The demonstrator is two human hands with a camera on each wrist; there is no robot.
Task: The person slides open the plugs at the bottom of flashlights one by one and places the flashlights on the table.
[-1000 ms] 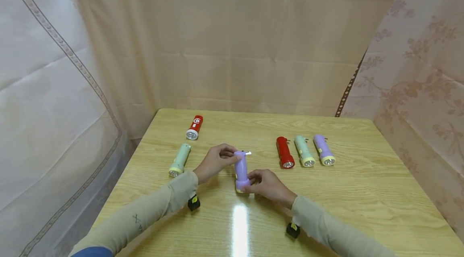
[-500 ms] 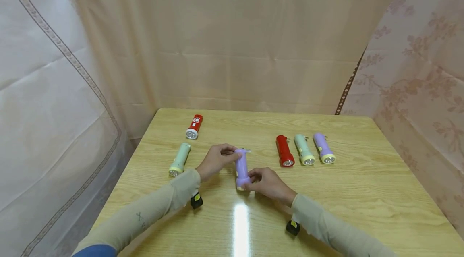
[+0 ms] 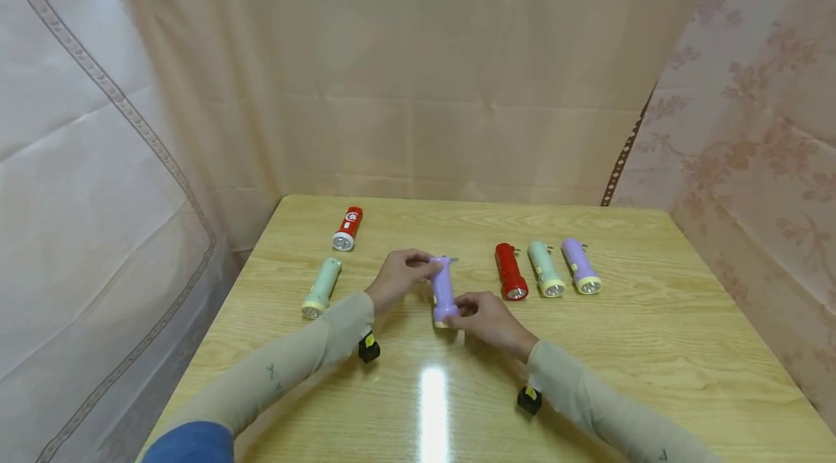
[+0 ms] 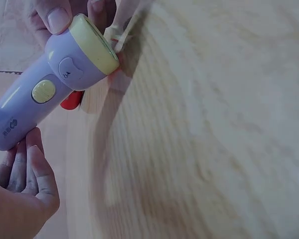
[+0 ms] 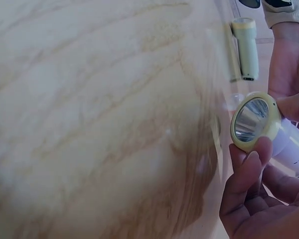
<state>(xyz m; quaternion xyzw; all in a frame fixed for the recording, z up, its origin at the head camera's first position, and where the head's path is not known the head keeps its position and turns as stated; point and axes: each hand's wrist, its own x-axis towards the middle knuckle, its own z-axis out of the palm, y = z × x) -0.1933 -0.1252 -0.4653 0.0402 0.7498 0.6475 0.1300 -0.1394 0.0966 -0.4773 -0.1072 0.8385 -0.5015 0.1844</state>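
Both hands hold a purple flashlight (image 3: 442,290) over the middle of the table. My left hand (image 3: 400,278) pinches its tail end, where a small plug (image 3: 453,259) sticks out to the right. Thumb and fingers of my right hand (image 3: 490,319) grip the head end, which points down toward me. A pale yellow switch (image 4: 43,91) and a yellow head ring (image 4: 92,44) show in the left wrist view. The right wrist view looks into the silvery reflector (image 5: 251,119). Part of the tail is hidden behind the left fingers.
On the right of the wooden table (image 3: 620,361) lie a red flashlight (image 3: 511,271), a mint green one (image 3: 546,271) and another purple flashlight (image 3: 580,265) in a row. A red and white flashlight (image 3: 348,227) and a green flashlight (image 3: 321,289) lie at left. Cloth curtains (image 3: 418,85) surround the table.
Both hands have moved the purple flashlight slightly away from me and to the right. Its plug, bright white before, now looks dark and thin. The other flashlights have stayed put.
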